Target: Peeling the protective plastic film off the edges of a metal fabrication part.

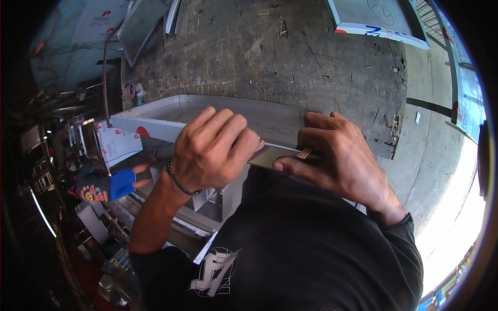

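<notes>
A shallow sheet-metal tray (pixel 207 110) with upturned edges lies along the near side of the worn work table. My left hand (pixel 210 150) is closed over its near rim, knuckles up, with the fingertips mostly hidden. To the right, my right hand (pixel 345 155) grips the same rim, its fingers curled inside and its thumb on the outer face. Between the hands shows a bare, shiny stretch of that rim (pixel 265 155). A small copper-coloured strip (pixel 304 153) sticks out between my right thumb and fingers. A red mark (pixel 142 131) is on the tray's left outer wall.
The scratched table (pixel 259 57) extends away beyond the tray. At the far right lies another film-covered metal panel (pixel 384 18); more metal pieces (pixel 142 28) stand at the far left. A tape roll (pixel 131 89) and small bottle (pixel 140 96) sit by the left edge. Another person (pixel 111 185) is at left.
</notes>
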A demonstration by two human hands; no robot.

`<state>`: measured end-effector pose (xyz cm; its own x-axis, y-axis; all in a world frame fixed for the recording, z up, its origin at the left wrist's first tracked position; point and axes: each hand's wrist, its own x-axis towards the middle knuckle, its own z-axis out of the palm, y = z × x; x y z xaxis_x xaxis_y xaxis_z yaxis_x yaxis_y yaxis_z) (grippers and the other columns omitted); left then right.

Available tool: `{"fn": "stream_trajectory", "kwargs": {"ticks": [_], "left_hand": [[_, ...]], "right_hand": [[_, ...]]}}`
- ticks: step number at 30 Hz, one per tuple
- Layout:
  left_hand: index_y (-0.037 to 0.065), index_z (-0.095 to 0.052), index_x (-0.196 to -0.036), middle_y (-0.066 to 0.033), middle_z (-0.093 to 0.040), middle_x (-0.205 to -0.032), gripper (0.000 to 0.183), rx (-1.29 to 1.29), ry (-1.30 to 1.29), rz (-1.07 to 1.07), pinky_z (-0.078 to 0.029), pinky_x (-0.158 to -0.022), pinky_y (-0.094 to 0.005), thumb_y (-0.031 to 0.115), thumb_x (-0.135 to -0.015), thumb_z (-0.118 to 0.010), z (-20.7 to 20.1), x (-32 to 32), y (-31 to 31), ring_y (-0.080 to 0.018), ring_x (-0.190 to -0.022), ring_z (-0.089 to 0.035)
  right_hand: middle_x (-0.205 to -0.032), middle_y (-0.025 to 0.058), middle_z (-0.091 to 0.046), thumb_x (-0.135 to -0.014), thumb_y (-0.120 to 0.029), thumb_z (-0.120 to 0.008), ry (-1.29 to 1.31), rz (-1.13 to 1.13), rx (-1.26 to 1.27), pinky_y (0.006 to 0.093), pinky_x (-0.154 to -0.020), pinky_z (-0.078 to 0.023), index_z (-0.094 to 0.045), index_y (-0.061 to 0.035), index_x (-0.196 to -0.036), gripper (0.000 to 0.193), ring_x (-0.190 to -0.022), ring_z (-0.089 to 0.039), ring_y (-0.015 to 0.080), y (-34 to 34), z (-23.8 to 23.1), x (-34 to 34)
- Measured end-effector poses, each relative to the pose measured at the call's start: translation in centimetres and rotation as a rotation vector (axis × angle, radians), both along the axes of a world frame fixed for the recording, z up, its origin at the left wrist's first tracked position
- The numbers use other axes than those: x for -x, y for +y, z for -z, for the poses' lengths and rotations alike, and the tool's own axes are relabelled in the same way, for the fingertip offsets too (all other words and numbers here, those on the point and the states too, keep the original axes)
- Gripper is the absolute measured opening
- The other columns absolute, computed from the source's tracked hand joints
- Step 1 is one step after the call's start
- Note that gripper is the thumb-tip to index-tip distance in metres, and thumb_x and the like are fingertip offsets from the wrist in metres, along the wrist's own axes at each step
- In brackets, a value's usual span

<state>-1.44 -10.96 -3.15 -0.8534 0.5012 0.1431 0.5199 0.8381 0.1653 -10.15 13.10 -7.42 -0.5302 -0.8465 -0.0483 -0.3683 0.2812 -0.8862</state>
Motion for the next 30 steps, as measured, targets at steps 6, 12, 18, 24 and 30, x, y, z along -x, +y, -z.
{"fn": "stream_trajectory", "kwargs": {"ticks": [6,12,18,24,30], "left_hand": [[-0.002,-0.056,-0.084,-0.0133,-0.051,-0.076,0.019,-0.081,-0.13,-0.077,-0.047,-0.057,-0.0433,0.002,-0.087,-0.075,-0.2,-0.2,0.1,-0.0301,-0.067,-0.058],[-0.001,-0.055,-0.088,-0.0152,-0.056,-0.079,0.017,-0.056,-0.229,-0.277,-0.051,-0.065,-0.045,0.004,-0.096,-0.069,-0.8,-0.2,0.5,-0.0343,-0.071,-0.063],[0.001,-0.057,-0.089,-0.0169,-0.062,-0.08,0.015,0.146,-0.267,-0.449,-0.05,-0.069,-0.0476,0.007,-0.1,-0.065,-2.2,-0.6,0.9,-0.0374,-0.072,-0.065],[-0.001,-0.055,-0.087,-0.0208,-0.058,-0.077,0.018,0.169,-0.184,-0.556,-0.045,-0.065,-0.0518,0.005,-0.102,-0.063,-2.2,-1.9,0.1,-0.0439,-0.071,-0.06],[0.0,-0.055,-0.089,-0.0204,-0.06,-0.079,0.017,0.221,-0.087,-0.686,-0.047,-0.067,-0.0516,0.007,-0.103,-0.062,-1.7,-4.2,-2.2,-0.0428,-0.07,-0.061]], "right_hand": [[-0.088,0.0134,-0.065,-0.089,-0.032,-0.082,0.027,-0.032,-0.058,0.0505,-0.089,-0.052,-0.075,0.0008,-0.086,0.034,-0.082,-0.068,0.033,0.2,-1.0,-0.2],[-0.085,0.0115,-0.062,-0.089,-0.034,-0.082,0.029,-0.033,-0.017,0.0514,-0.09,-0.052,-0.073,0.0002,-0.083,0.036,-0.08,-0.067,0.0334,0.2,-0.7,-0.3],[-0.078,0.0067,-0.057,-0.083,-0.038,-0.089,0.087,-0.003,0.049,0.0386,-0.069,-0.042,-0.071,-0.0035,-0.079,0.039,-0.07,-0.055,0.0225,0.2,-0.1,-0.5],[-0.076,0.0063,-0.056,-0.084,-0.04,-0.088,0.1,-0.001,0.048,0.0384,-0.069,-0.042,-0.069,-0.0031,-0.076,0.042,-0.069,-0.054,0.022,0.3,0.0,-0.6],[-0.078,0.007,-0.056,-0.086,-0.043,-0.087,0.096,-0.028,0.017,0.0391,-0.072,-0.043,-0.071,-0.0025,-0.078,0.044,-0.071,-0.055,0.0237,0.3,-0.6,-0.2]]}}
